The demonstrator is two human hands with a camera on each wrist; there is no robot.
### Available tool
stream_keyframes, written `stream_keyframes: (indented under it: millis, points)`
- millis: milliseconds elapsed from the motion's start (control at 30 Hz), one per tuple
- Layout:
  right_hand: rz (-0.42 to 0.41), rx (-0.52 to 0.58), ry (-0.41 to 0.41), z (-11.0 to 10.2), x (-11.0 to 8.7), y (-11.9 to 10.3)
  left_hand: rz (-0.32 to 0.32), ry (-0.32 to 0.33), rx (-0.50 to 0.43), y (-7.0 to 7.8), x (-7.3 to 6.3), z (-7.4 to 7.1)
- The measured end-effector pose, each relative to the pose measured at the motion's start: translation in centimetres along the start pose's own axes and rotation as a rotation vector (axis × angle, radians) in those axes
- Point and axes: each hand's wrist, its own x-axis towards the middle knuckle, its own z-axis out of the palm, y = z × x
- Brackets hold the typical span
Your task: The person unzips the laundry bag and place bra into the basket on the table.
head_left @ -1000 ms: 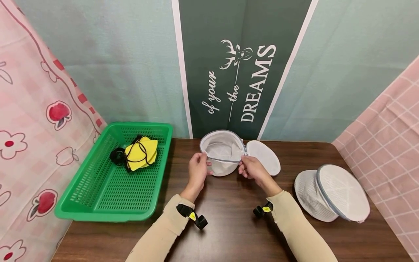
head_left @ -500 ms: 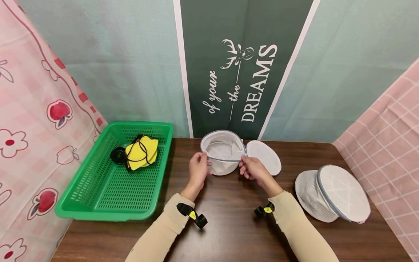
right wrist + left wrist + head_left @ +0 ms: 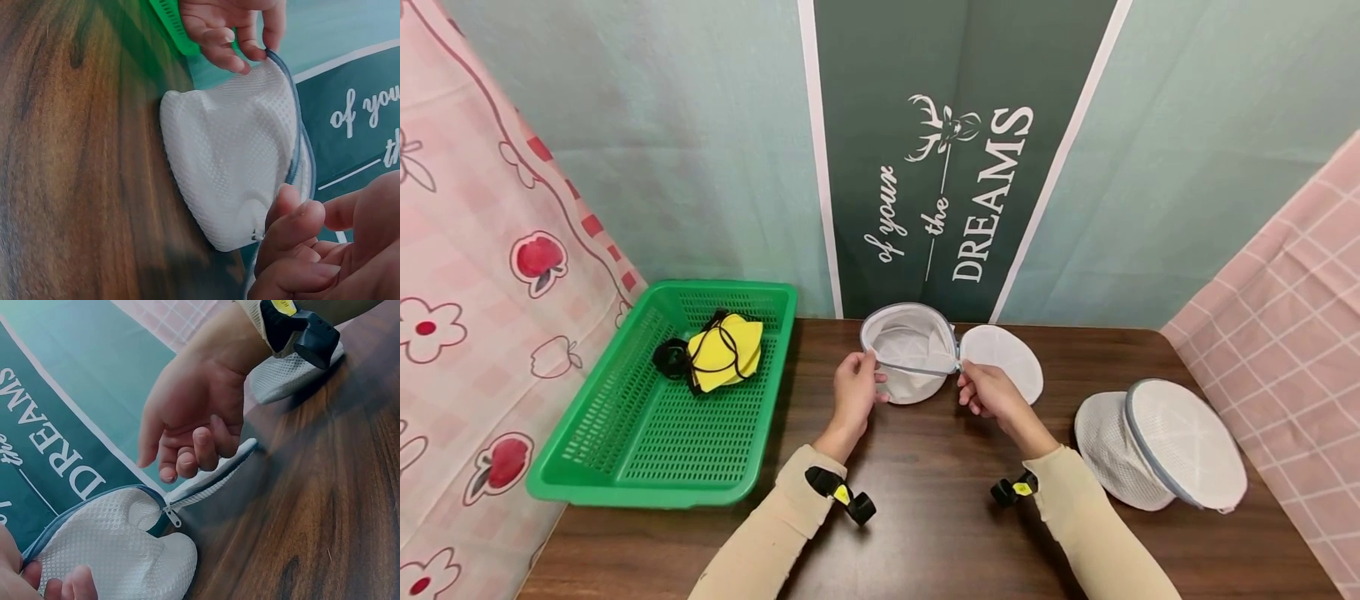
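Note:
A white mesh laundry bag (image 3: 912, 390) with a blue-grey zip rim stands upright near the back of the table. Its round lid (image 3: 1011, 367) lies folded out to the right. My left hand (image 3: 852, 390) pinches the rim at the front left between thumb and fingers. By the right end of the rim is my right hand (image 3: 994, 395), its fingers loosely curled around nothing. In the left wrist view the zip pull (image 3: 174, 519) hangs free below that hand's fingertips, where lid and bag meet.
A second mesh bag (image 3: 1108, 446) with a tilted round lid (image 3: 1187, 442) stands at the right. On the left is a green basket (image 3: 756, 442) holding a yellow item (image 3: 730, 354) with black cords. Cloth hangs behind the table (image 3: 917, 517) and at both sides.
My right hand has shifted slightly right, off the rim that its fingers touched. My left hand keeps its pinch at the same spot.

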Motion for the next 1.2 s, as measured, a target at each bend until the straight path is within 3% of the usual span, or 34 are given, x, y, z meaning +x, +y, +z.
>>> stream_keyframes:
  millis: [100,167,500,733,1067,1200]
  points:
    - [-0.028,-0.025,0.020,-0.2,-0.3,-0.1,-0.006,-0.001,0.004,1.3,-1.0,-0.1]
    - [-0.047,-0.033,0.035,-0.4,-0.6,-0.3,-0.008,-0.003,0.004,1.4,-1.0,-0.1]
    - [-0.174,-0.051,0.080,-2.0,-3.2,-3.1,-0.007,-0.003,-0.010,-2.1,1.4,-0.4]
    - [-0.254,-0.175,0.117,-3.6,-5.8,-4.7,-0.019,-0.013,-0.019,-2.4,1.4,-0.5]
    - [-0.338,-0.075,0.080,-6.6,-10.3,-5.4,-0.013,-0.022,-0.028,-2.6,1.5,-0.6]
    - [-0.388,-0.101,0.107,-8.1,-11.7,-5.0,-0.016,-0.019,-0.035,-2.7,1.6,-0.7]
